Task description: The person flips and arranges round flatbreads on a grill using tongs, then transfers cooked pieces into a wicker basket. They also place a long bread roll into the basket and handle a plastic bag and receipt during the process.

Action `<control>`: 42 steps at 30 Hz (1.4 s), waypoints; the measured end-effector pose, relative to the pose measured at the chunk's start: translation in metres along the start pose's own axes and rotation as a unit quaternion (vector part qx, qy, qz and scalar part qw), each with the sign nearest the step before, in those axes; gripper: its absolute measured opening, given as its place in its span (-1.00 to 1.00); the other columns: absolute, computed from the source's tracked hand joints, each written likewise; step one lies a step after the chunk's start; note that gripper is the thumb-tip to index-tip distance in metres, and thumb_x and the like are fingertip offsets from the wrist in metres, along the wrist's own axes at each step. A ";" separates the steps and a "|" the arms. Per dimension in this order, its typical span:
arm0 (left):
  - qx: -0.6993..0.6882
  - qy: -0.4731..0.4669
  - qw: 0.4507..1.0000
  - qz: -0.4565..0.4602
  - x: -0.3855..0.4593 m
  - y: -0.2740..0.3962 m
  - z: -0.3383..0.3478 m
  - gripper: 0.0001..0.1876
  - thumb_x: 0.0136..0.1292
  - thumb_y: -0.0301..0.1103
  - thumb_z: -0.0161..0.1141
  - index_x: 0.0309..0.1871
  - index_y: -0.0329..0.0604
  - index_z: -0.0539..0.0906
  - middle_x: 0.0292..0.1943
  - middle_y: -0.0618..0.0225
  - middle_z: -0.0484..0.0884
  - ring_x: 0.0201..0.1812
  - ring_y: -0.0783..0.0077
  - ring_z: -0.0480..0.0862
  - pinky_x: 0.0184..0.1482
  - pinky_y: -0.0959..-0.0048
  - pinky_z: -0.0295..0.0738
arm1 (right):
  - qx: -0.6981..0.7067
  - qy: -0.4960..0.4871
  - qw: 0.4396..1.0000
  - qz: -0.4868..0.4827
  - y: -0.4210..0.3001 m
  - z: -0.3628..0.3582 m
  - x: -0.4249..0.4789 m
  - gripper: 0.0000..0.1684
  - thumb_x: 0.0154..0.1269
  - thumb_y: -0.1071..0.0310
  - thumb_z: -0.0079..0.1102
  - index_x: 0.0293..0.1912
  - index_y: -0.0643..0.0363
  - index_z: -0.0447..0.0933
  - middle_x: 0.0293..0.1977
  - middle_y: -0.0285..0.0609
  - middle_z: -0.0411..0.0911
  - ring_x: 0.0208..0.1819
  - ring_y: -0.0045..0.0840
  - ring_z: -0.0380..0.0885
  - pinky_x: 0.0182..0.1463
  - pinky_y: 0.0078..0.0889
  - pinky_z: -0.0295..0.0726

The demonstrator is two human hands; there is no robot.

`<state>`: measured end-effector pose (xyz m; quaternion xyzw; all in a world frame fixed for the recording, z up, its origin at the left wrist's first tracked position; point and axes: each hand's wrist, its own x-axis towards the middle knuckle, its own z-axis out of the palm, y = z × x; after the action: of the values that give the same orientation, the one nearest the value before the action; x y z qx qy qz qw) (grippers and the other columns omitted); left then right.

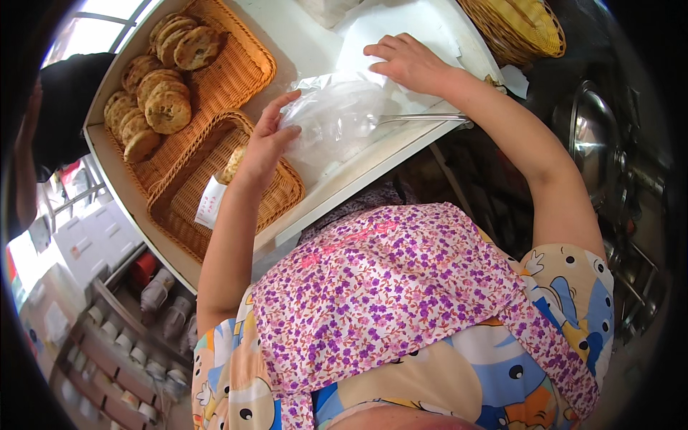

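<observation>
My left hand (271, 131) is at the left edge of a clear plastic bag (336, 115), its thumb and forefinger spread and touching the film. The crumpled bag lies on the white counter. Farther right, my right hand (411, 64) rests over a stack of white paper sheets (371, 37) with its fingers slightly apart. Metal tongs (424, 117) lie near the counter's front edge, their left end behind the bag. Beside my left forearm, a small wicker basket (185, 185) contains a flatbread (234, 164), partly hidden by my wrist, and a white paper sleeve (211, 201) with red writing.
A larger wicker basket (231, 64) with several round flatbreads (168, 110) stands at the counter's far left. A yellow woven basket (518, 27) is at the upper right. Metal pans (588, 129) sit right of the counter. A person in dark clothing (70, 107) stands beyond the left edge.
</observation>
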<state>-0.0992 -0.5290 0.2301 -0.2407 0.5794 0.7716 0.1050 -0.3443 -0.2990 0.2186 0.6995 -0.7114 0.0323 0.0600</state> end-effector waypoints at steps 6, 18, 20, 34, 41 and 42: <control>-0.075 0.053 0.996 -0.008 0.010 0.003 0.001 -0.53 0.33 -0.48 0.11 0.31 -0.26 0.39 -0.13 0.37 0.58 -0.17 0.52 0.57 -0.03 0.48 0.51 | 0.262 0.138 0.928 0.226 0.030 -0.007 0.007 -0.83 0.26 0.42 0.25 -0.14 0.13 0.69 0.04 -0.26 0.59 0.06 -0.48 0.54 0.13 -0.46 0.53; -0.034 0.149 0.981 -0.120 0.095 -0.050 0.002 -0.67 0.30 -0.36 0.12 0.08 -0.28 0.43 -0.33 0.23 0.58 -0.46 0.42 0.58 -0.40 0.41 0.53 | 0.239 0.103 0.964 0.047 -0.070 0.001 0.068 -0.80 0.26 0.38 0.25 -0.10 0.10 0.68 0.08 -0.18 0.62 0.15 -0.30 0.57 0.22 -0.29 0.56; -0.086 0.182 0.974 -0.104 0.093 -0.048 0.000 -0.65 0.28 -0.37 0.13 0.09 -0.27 0.42 -0.31 0.22 0.59 -0.43 0.41 0.59 -0.40 0.41 0.53 | 0.197 -0.104 0.975 -0.007 -0.080 0.028 0.067 -0.51 0.27 0.26 0.26 0.20 -0.04 0.52 0.35 -0.23 0.33 0.39 -0.25 0.29 0.36 -0.14 0.41; 0.512 0.227 0.706 0.433 0.028 -0.020 0.029 -0.55 0.11 -0.51 0.23 0.12 -0.21 0.49 0.02 0.03 0.55 0.02 0.06 0.56 0.07 0.22 0.51 | 0.088 -0.406 0.910 0.001 -0.087 0.029 0.086 -0.25 0.27 0.13 0.24 0.42 -0.18 0.25 0.49 -0.34 0.08 0.48 -0.30 0.04 0.39 0.17 0.24; 0.593 0.044 0.799 0.093 0.045 -0.051 0.024 -0.56 0.10 -0.53 0.12 0.12 -0.26 0.52 0.13 0.05 0.45 0.22 -0.05 0.43 0.22 0.18 0.47 | 0.183 -0.253 0.948 -0.055 -0.079 0.020 0.061 -0.38 0.25 0.32 0.21 0.31 0.11 0.37 0.26 -0.09 0.38 0.30 -0.23 0.33 0.34 -0.08 0.34; 0.597 0.039 0.797 0.078 0.044 -0.055 0.022 -0.56 0.09 -0.53 0.12 0.12 -0.29 0.52 0.14 0.04 0.43 0.25 -0.05 0.40 0.23 0.19 0.46 | 0.248 -0.220 0.944 -0.005 -0.072 0.022 0.059 -0.44 0.24 0.35 0.21 0.25 0.15 0.42 0.16 -0.08 0.47 0.21 -0.23 0.45 0.26 -0.17 0.43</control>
<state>-0.1181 -0.4967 0.1668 -0.1141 0.9456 0.2681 0.1446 -0.2738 -0.3618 0.2016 0.6854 -0.6731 0.0525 -0.2728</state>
